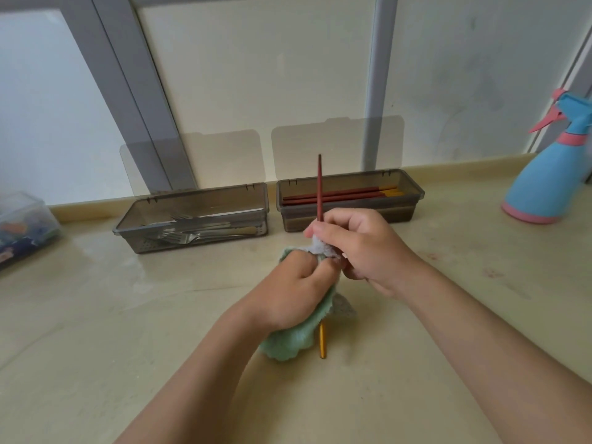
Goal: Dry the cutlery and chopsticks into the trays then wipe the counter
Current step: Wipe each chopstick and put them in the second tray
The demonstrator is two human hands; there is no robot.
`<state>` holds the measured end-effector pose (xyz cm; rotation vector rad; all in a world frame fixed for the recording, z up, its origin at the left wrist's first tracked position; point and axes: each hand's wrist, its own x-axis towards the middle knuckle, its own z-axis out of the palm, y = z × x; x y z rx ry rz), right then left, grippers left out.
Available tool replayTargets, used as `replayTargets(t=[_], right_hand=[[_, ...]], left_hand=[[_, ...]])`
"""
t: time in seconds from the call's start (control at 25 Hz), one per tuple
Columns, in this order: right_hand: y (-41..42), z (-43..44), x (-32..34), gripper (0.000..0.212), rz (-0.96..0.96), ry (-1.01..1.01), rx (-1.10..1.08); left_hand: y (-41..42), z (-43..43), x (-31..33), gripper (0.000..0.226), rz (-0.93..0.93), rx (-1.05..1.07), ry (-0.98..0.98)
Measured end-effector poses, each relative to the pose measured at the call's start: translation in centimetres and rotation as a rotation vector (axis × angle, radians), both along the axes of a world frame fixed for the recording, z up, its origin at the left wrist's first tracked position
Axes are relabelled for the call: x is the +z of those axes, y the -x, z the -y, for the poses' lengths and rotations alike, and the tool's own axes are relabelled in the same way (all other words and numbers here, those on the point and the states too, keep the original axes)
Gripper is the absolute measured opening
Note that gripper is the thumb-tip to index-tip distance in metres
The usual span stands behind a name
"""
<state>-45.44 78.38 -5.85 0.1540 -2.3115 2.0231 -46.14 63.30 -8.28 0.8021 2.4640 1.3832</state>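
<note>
Both hands meet over the worktop: left hand grips a cloth wrapped round one chopstick, right hand pinches the chopstick farther up. Far behind sits its tray. Tugged crookedly, the thin chopstick could slip free and drop.

Bare forearms; bare left hand, right hand.

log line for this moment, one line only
step: drying chopstick | left hand: grips cloth | right hand: grips chopstick through cloth | left tray: forks | right tray: chopsticks
</note>
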Motion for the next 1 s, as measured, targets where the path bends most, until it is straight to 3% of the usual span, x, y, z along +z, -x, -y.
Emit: replayTargets(t=[0.08, 0.32, 0.4, 0.48, 0.56, 0.68, 0.8, 0.88, 1.0], right_hand=[[0.4, -0.3, -0.2, 0.02, 0.051, 0.091, -0.037], [3.3, -4.3, -0.5, 0.017, 0.109, 0.412, -0.468], [3.7, -5.5, 0.0, 0.018, 0.012, 0.57, -0.546], [4.0, -6.3, 0.5, 0.016, -0.176, 0.597, -0.6], [4.5, -6.9, 0.2, 0.016, -0.372, 0.321, -0.646], [5.8, -7.3, -1.5, 0.021, -0.586, -0.452, -0.665], [7.6, -6.2, -2.3, 0.024, -0.542, -0.988, -0.593], [8.3, -5.3, -1.6, 0.023, -0.42, -1.174, -0.588], [8.9, -4.5, -0.6, 0.023, -0.256, -1.22, -0.584]], left_hand=[[-0.1, -0.4, 0.0, 0.049, -0.042, -0.032, 0.065], [-0.9, -0.7, 0.0, 0.047, -0.038, -0.154, 0.221], [-0.7, -0.5, -0.1, 0.047, -0.027, -0.133, 0.22], [-0.3, -0.3, -0.3, 0.048, -0.02, -0.073, 0.18], [0.0, -0.3, -0.6, 0.048, -0.03, -0.008, 0.153], [-0.1, -0.3, -0.6, 0.049, -0.03, 0.033, 0.129], [0.1, -0.1, -0.5, 0.048, -0.021, 0.038, 0.09], [0.2, -0.1, -0.3, 0.047, -0.01, 0.06, 0.05], [0.2, 0.1, -0.1, 0.047, 0.057, 0.112, -0.072]])
